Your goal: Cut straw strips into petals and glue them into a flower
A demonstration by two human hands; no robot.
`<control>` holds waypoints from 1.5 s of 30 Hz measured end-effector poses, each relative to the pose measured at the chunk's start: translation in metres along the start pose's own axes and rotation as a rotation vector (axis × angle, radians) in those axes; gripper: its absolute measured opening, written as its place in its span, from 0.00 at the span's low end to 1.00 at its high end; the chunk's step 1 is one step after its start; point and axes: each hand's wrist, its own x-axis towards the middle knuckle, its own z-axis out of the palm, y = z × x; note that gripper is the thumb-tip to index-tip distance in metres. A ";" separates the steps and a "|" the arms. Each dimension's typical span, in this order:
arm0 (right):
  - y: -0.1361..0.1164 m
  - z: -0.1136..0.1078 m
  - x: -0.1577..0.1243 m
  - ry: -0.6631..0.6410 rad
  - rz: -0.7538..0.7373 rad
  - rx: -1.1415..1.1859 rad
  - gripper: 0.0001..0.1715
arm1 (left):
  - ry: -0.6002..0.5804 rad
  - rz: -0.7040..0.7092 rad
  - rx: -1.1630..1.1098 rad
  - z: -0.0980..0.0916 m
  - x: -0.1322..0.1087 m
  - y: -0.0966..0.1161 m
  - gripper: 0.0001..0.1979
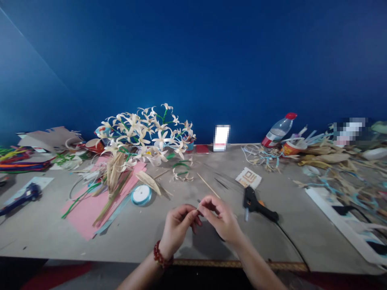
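At the far left of the desk (121,245) we see bundles of coloured strands (27,165), with a dark blue tool (32,192) nearer to us. Next comes a pink sheet (80,219) with dried leaves and stems lying across it, and just beside it a roll of blue ribbon (141,196). Behind these, white flowers (161,139) spread on green stems before the blue wall.

Our left hand (177,227), a red beaded bracelet (162,254) at its wrist, pinches a thin piece (197,208) between thumb and forefinger. The piece sits right at the fingertips, above the desk, where both hands meet; it is too small and blurred for us to tell what it is. A slender stick (207,183) lies on the desk beyond them. Our right hand (222,219) grips the same piece from its side, its fingers curled.

Further right we have a black glue gun (256,204), a red-capped bottle (278,131) behind it, and a white power strip (329,221).
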 end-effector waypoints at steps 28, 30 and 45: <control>0.031 0.004 0.042 0.032 -0.011 -0.137 0.22 | -0.030 -0.041 0.009 -0.009 0.035 -0.006 0.17; 0.041 0.004 0.052 0.066 -0.018 -0.133 0.22 | -0.021 -0.077 -0.058 -0.008 0.048 -0.012 0.19; 0.053 0.010 0.046 0.098 -0.002 0.091 0.19 | 0.056 -0.083 -0.218 -0.014 0.057 -0.032 0.19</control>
